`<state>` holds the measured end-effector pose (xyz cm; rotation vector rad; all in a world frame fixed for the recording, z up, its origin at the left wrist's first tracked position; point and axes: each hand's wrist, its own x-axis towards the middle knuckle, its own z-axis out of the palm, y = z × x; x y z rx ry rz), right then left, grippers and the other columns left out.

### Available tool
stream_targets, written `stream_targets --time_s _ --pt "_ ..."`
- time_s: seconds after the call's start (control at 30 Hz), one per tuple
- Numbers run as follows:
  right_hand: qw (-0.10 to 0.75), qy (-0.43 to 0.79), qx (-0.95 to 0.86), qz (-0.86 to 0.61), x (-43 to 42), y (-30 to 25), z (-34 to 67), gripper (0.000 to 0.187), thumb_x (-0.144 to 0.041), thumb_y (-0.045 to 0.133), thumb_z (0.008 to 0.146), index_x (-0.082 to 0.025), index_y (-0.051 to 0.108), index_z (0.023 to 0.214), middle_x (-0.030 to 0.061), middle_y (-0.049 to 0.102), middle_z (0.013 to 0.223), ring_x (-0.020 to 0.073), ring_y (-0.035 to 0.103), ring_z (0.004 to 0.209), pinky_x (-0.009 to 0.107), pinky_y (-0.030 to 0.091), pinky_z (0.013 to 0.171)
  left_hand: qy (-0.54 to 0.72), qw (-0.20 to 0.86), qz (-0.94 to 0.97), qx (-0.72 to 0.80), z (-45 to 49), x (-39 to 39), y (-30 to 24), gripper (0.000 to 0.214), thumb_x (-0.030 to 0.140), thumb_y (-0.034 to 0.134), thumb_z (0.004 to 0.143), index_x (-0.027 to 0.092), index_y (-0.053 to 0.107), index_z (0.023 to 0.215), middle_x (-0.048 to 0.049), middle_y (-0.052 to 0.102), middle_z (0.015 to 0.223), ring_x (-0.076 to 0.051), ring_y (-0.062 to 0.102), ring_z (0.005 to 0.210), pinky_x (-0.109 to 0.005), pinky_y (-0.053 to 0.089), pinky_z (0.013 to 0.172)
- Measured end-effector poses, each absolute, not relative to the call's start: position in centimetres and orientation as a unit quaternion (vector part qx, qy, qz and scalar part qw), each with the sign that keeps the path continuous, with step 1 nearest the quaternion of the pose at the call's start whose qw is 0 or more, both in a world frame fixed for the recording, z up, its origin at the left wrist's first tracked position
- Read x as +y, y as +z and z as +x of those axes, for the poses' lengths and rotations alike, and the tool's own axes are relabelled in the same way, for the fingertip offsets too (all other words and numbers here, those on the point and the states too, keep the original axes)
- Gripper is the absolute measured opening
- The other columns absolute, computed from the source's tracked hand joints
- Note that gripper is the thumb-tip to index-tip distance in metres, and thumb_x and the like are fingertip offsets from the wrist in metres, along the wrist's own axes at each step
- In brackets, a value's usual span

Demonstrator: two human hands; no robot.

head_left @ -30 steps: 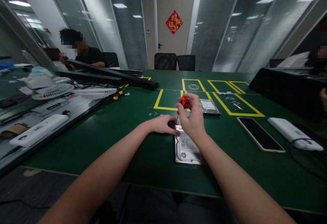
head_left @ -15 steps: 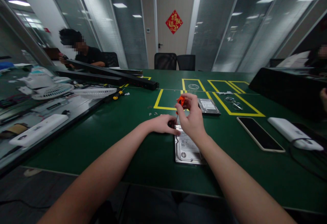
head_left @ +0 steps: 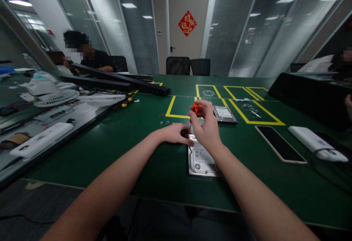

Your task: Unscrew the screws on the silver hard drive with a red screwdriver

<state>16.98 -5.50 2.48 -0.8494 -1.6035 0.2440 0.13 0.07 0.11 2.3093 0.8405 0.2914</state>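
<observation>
A silver hard drive (head_left: 202,162) lies flat on the green table, label side up, partly hidden beneath my right hand and forearm. My right hand (head_left: 205,123) is closed around the orange-and-black handle of a screwdriver (head_left: 195,108). Its thin shaft points down to the drive's far left corner. At that same corner my left hand (head_left: 178,133) grips the drive, thumb over its top; the other fingertips are partly hidden. Several tiny screws (head_left: 165,122) lie beyond my left hand. A second hard drive (head_left: 224,114) rests behind my right hand.
A phone (head_left: 279,144) and a white power bank (head_left: 317,143) with a cable lie right. On the left are a large panel with a white device (head_left: 41,140), fan parts (head_left: 56,96) and long black bars (head_left: 121,78). Yellow tape (head_left: 184,116) marks rectangles. Another person (head_left: 96,59) sits far left.
</observation>
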Motion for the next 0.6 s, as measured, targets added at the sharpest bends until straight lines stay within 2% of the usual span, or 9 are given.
stream_targets --time_s 0.6 --pt "0.607 0.106 -0.697 -0.366 -5.55 2.54 16.89 0.031 -0.025 0.06 0.1 -0.029 0.05 0.128 0.0059 0.069 0.114 0.0225 0.07 0.101 0.045 0.061 0.086 0.118 0.335 0.878 0.321 0.1 -0.05 0.25 0.059 0.064 0.082 0.075 0.019 0.071 0.112 -0.008 0.075 0.106 -0.026 0.068 0.091 -0.035 0.048 0.078"
